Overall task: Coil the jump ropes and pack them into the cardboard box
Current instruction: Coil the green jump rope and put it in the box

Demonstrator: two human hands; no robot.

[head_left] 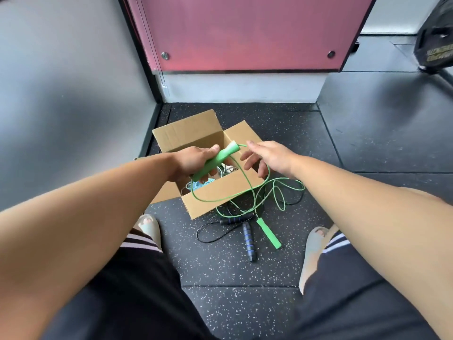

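An open cardboard box (pixel 220 192) stands on the speckled black floor between my feet and the wall. My left hand (pixel 193 163) grips one green handle (pixel 215 160) of a green jump rope over the box. Its green cord (pixel 247 182) loops down across the box's front wall and passes under the relaxed fingers of my right hand (pixel 267 157). The cord's tangle lies on the floor to the right, ending at the second green handle (pixel 269 233). A black jump rope with blue-ringed handles (pixel 248 240) lies beside it. Pale blue and white cords (pixel 198 185) lie inside the box.
A grey wall (pixel 73 94) rises on the left and a pink panel (pixel 245 33) on a pale base stands behind the box. A black bag (pixel 436 40) sits at the far right. My feet in pale slippers (pixel 316 251) flank the ropes.
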